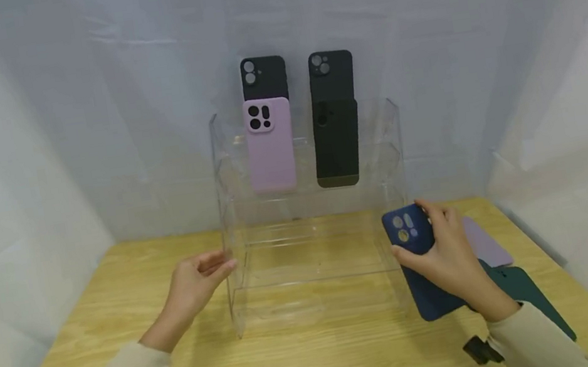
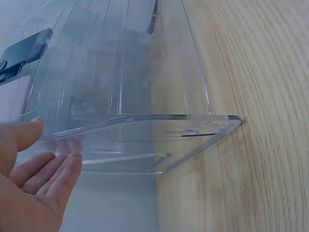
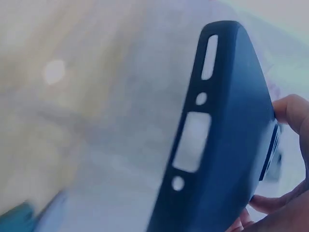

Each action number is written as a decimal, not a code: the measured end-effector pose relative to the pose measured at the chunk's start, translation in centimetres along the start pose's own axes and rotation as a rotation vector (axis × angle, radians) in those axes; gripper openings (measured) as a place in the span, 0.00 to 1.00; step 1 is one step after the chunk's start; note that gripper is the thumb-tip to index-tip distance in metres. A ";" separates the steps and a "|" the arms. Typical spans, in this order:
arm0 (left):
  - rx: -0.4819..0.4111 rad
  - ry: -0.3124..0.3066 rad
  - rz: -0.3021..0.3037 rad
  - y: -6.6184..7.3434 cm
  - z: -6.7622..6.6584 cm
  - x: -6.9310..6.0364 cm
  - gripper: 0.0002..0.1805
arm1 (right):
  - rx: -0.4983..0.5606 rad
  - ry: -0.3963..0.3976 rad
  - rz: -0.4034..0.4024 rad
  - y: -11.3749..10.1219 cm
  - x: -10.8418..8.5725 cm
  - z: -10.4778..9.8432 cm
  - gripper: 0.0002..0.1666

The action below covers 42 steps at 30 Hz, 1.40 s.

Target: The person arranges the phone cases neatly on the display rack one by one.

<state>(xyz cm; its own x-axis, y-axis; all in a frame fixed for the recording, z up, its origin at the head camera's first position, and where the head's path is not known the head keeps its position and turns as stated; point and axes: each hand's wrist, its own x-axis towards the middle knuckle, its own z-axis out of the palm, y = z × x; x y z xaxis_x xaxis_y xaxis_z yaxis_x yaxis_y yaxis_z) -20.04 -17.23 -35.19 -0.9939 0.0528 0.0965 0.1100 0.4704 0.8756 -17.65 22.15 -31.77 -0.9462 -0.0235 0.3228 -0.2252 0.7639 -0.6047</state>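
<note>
A dark blue phone case with camera cutouts is in my right hand, thumb on one edge and fingers on the other, tilted beside the stand's right side. The right wrist view shows the case's end with its slots. My left hand is at the left side panel of a clear tiered stand. Its thumb and fingers lie apart, loosely bent, around the panel's front edge in the left wrist view; whether they press it I cannot tell. The stand's upper tiers bear a lilac case and several black cases.
On the wooden table, right of the stand, lie a dark green case and a lilac case, partly hidden by the right hand and the blue case. White cloth hangs behind and at both sides.
</note>
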 end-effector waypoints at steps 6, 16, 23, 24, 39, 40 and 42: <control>0.011 0.031 0.031 0.4 0.7 0.2 0.26 | 0.072 -0.009 -0.066 -5.1 2.8 2.0 0.54; 0.060 0.024 0.043 0.7 1.0 0.2 0.26 | 0.144 0.199 -0.173 -12.7 7.2 5.8 0.53; 0.061 0.027 0.056 0.8 0.8 0.1 0.25 | 0.254 0.474 -0.236 -15.6 9.7 8.9 0.51; 0.062 0.029 0.056 0.9 0.8 0.1 0.25 | 0.258 0.501 -0.236 -15.7 9.9 9.4 0.50; 0.067 0.018 0.060 1.0 1.0 0.2 0.26 | 0.077 0.558 -0.098 -15.9 10.1 13.9 0.52; 0.067 0.017 0.061 1.0 1.0 0.2 0.26 | 0.070 0.553 -0.093 -15.9 10.0 13.9 0.53; 0.069 0.014 0.066 0.9 1.1 0.2 0.27 | 0.058 0.530 -0.093 -15.8 9.9 13.8 0.54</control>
<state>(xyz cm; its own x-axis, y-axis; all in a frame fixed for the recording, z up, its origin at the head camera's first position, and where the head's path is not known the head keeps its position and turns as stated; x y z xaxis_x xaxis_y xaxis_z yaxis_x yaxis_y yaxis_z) -20.10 -15.85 -34.86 -0.9844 0.0733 0.1597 0.1742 0.5262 0.8323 -26.66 0.94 -29.01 -0.6785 0.2509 0.6905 -0.3289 0.7367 -0.5909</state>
